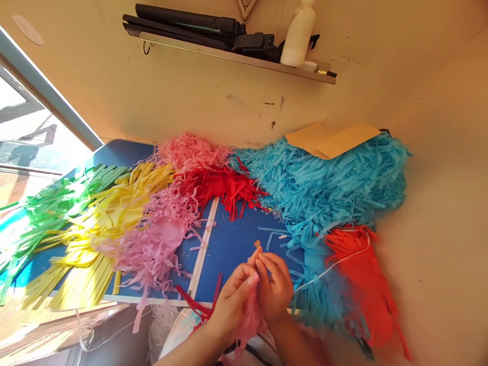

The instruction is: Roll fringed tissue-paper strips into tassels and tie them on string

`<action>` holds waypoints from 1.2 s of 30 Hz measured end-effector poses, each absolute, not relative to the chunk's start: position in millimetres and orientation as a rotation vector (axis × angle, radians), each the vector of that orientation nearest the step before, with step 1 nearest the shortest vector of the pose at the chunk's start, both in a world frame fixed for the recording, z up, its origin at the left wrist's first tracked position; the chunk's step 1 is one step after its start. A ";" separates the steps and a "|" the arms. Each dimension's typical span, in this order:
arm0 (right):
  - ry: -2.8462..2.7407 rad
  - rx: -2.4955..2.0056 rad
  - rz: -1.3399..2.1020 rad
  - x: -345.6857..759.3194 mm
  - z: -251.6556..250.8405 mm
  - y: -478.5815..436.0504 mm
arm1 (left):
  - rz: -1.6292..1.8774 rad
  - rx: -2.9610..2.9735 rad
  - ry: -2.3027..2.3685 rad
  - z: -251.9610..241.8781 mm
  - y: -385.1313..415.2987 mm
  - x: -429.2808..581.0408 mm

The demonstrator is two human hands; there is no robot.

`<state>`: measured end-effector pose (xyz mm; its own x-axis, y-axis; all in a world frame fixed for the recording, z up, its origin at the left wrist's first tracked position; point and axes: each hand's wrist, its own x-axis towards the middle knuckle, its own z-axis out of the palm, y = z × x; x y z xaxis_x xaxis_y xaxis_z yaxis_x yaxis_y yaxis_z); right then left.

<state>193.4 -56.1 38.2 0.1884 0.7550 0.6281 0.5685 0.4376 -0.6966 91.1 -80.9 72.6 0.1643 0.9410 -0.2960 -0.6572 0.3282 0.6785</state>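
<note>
At the near edge of the blue table (236, 239), my left hand (238, 295) and my right hand (275, 284) meet, fingers pinched together. Between them is a pink strip of fringed tissue paper (249, 320), its top end poking up above the fingertips and its fringe hanging below. Both hands are closed on it. Some dark red paper strips (200, 305) lie just left of my left hand. To the right of my right hand, a white cord (330, 269) runs across light blue fringed tissue paper (331, 188).
Heaps of green (64, 203), yellow (118, 203), lilac (163, 234), pink (190, 151) and red fringe (221, 185) cover the left and back. Red-orange fringe (368, 279) hangs at right. Brown paper (335, 138) tops the blue heap. A wall shelf (236, 55) holds a white bottle (299, 38) and black hair straighteners (186, 25).
</note>
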 end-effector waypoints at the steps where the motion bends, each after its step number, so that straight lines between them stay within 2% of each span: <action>1: -1.488 -1.233 0.219 195.2 37.9 -55.4 | 1.191 0.451 0.776 72.4 -81.2 90.8; 6: -1.467 -1.281 0.307 202.8 36.1 -53.3 | 1.163 0.464 0.774 70.1 -79.7 89.9; 14: -1.576 -1.192 0.189 207.9 33.5 -47.1 | 1.153 0.492 0.844 72.7 -76.1 93.6; 18: -1.394 -1.269 0.454 209.8 37.7 -47.0 | 1.149 0.555 0.861 73.5 -66.9 85.5; 21: -1.209 -1.273 0.812 214.2 44.2 -49.0 | 1.116 0.828 1.046 78.5 -52.8 69.0; 24: -1.190 -1.195 1.001 217.2 50.1 -51.6 | 1.076 1.276 1.231 85.6 -43.3 54.3; 29: -1.188 -1.168 1.034 214.2 57.2 -53.2 | 0.974 1.788 1.305 92.2 -41.9 48.6; 36: -1.228 -1.187 0.976 211.8 67.5 -50.7 | 0.985 1.981 1.252 95.2 -39.3 46.7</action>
